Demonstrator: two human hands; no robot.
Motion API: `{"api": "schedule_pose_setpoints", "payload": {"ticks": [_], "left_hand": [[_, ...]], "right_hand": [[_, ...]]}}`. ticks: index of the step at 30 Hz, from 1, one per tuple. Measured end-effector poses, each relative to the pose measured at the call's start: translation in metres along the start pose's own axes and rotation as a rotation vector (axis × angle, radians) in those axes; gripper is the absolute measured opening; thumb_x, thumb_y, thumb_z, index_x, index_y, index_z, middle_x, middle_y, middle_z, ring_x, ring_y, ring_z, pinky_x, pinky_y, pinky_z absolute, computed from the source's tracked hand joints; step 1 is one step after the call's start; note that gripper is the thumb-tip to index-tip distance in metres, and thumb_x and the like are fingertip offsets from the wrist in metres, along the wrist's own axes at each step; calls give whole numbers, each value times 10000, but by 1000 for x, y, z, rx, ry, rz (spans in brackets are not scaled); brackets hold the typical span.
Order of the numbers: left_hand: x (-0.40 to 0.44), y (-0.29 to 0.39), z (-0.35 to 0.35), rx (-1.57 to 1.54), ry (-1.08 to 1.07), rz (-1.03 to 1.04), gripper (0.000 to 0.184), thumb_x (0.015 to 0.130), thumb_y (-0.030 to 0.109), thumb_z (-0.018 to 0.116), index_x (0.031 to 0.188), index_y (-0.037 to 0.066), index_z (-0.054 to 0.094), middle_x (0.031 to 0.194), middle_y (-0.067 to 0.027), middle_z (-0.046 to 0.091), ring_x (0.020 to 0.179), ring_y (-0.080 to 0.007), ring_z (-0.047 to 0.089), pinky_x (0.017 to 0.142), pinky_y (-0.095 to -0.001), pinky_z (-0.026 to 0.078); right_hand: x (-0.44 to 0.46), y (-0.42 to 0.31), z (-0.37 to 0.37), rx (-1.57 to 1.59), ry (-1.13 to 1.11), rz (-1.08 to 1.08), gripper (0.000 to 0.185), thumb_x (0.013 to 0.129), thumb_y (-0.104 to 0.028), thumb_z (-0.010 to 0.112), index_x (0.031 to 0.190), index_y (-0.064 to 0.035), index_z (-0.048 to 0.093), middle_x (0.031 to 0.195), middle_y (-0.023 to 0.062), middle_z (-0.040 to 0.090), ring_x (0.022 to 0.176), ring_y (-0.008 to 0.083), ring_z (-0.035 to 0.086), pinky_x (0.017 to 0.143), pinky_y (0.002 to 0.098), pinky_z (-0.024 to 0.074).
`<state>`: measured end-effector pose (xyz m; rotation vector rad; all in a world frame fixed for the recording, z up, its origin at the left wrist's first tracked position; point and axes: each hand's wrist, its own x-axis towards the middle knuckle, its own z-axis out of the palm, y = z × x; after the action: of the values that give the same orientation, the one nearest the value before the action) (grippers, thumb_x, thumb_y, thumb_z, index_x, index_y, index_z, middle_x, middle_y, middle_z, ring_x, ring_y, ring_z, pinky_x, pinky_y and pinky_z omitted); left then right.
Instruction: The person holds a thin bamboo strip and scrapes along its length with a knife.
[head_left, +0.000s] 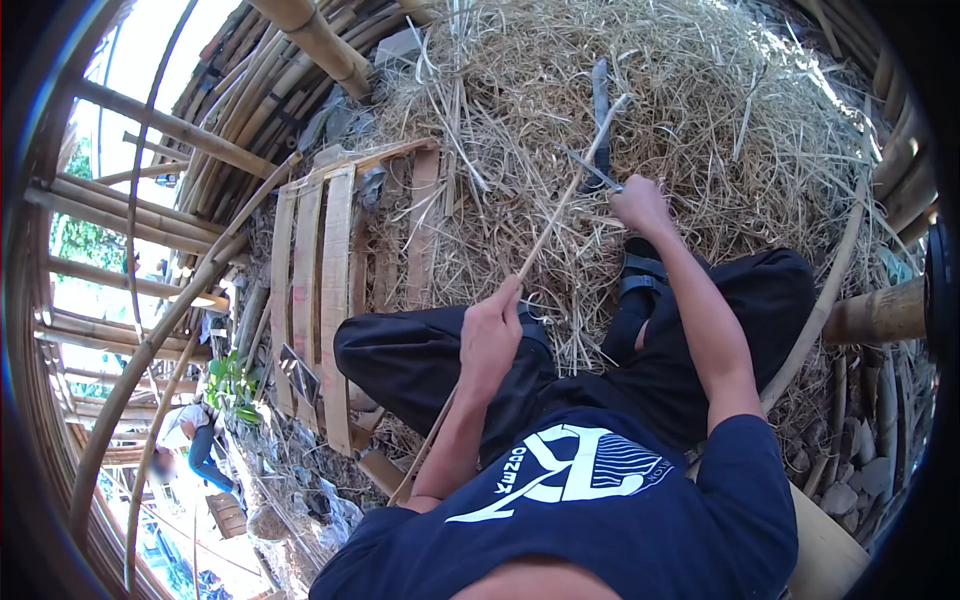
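Note:
My left hand [490, 335] is closed around a long thin bamboo strip [550, 232]. The strip slants from beside my left forearm up toward the shavings heap. In my right hand [641, 206] is a knife [592, 170], gripped by its handle, which the fingers hide. Its narrow blade points up and left, close to the strip's far part; whether they touch I cannot tell. Just beyond, a grey stick-like piece [601, 90] with a dark lower part lies on the pale shavings [520, 80], passing under the strip's far end.
A slatted wooden pallet [340, 290] lies to my left, beside my bent knee. Bamboo poles [180, 130] form a frame along the left. A thick bamboo pole [880, 312] juts in at right, near stones [845, 495]. Another person [195, 440] is at the lower left.

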<state>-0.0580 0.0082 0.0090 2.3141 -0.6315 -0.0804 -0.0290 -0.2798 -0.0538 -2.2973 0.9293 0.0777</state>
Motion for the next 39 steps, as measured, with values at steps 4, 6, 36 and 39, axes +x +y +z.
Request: {"api": "schedule_pose_setpoints", "payload": {"ticks": [4,6,36,39], "left_hand": [[3,6,-16,25,48,-37,247,918,88,536,1142,14,612,785,-251,609,750,-418,608,631,-461,466],[6,5,-21,78,41,-4,248,915,79,530,1142,16,608,800,-243,617,753,-413,613,632,-470,467],[-40,-4,-41,230,-20,3,272,894,67,567,1159,46,622,763,-189,615,684,-365,610,591,-433,465],[-43,-7,-39,132,-29,12,270,887,59,579,1151,50,632,768,-200,620,694,-372,607,591,-426,464]], "right_hand": [[-49,-32,19,66,-112,-147,293,782,-220,585,865,46,674,891,269,666,884,394,659,803,467,523],[-72,-47,26,105,-185,-186,293,783,-216,576,866,48,672,881,269,665,875,396,658,804,473,522],[-26,-25,19,1272,-345,48,344,907,-403,640,881,-62,599,476,-89,305,355,33,259,362,239,209],[-24,-27,26,1194,-243,64,279,905,-336,661,859,-71,588,476,-90,303,356,32,251,365,237,198]]}}
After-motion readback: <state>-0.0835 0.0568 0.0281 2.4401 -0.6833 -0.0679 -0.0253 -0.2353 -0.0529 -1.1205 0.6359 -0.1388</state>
